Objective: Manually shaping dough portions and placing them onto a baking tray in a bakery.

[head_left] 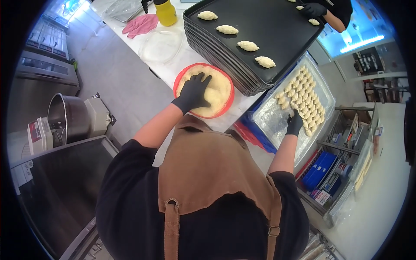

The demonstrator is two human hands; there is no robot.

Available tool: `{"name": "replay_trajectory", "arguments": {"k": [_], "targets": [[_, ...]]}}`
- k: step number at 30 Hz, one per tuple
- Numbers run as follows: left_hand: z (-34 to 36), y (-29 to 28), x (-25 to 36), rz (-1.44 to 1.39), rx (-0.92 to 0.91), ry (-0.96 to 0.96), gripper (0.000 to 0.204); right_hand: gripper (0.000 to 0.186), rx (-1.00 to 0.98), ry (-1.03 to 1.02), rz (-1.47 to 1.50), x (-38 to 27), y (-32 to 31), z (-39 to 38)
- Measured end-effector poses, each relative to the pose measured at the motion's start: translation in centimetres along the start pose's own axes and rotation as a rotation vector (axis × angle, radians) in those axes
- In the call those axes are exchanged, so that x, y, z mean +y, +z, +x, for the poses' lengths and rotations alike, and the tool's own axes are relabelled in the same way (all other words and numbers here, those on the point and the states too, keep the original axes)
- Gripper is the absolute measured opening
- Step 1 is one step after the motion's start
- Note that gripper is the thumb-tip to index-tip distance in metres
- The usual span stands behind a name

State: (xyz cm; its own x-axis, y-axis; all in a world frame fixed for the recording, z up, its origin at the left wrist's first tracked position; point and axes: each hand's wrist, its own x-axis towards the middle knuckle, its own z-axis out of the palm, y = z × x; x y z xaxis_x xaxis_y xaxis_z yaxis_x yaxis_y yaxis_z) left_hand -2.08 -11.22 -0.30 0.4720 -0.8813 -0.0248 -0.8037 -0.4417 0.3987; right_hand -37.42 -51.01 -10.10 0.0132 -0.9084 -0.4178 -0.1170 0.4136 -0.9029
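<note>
Left hand (195,93) spread wide, palm down on pale crumbs (220,90) in bowl (231,97), near-left of tray stack (268,30). Right hand (294,124) half-curled at dough pieces (305,97), near-right of stack; cannot tell if it grips one. Rolls (248,46) atop stack, along its left side: long axes roughly left-right, right ends slightly nearer the person.

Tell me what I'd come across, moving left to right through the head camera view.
Steel mixing bowl, pink cloth, red bowl of dough, black-gloved right hand, blue box on the rack.
</note>
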Motion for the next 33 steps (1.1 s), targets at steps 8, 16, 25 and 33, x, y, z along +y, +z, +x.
{"name": "replay_trajectory", "arguments": {"k": [8, 16, 25, 33], "targets": [[1.0, 2.5, -2.8, -0.285, -0.049, 0.03, 0.097, 0.029, -0.186, -0.118, 0.074, -3.6, 0.0, -9.7], [-1.6, -5.4, 1.7, 0.077, -0.252, -0.131, 0.107, 0.032, -0.471, 0.068, -0.017, -4.0, 3.9, -19.9], [-0.9, 1.2, 0.2, -0.066, -0.147, -0.173, 0.117, 0.032, -0.748, 0.17, -0.005, -3.8, 8.0, -24.2], [0.5, -2.7, 1.3, -0.087, -0.041, 0.051, 0.093, 0.034, -0.819, 0.161, 0.003, -4.8, 8.8, -24.2]]}}
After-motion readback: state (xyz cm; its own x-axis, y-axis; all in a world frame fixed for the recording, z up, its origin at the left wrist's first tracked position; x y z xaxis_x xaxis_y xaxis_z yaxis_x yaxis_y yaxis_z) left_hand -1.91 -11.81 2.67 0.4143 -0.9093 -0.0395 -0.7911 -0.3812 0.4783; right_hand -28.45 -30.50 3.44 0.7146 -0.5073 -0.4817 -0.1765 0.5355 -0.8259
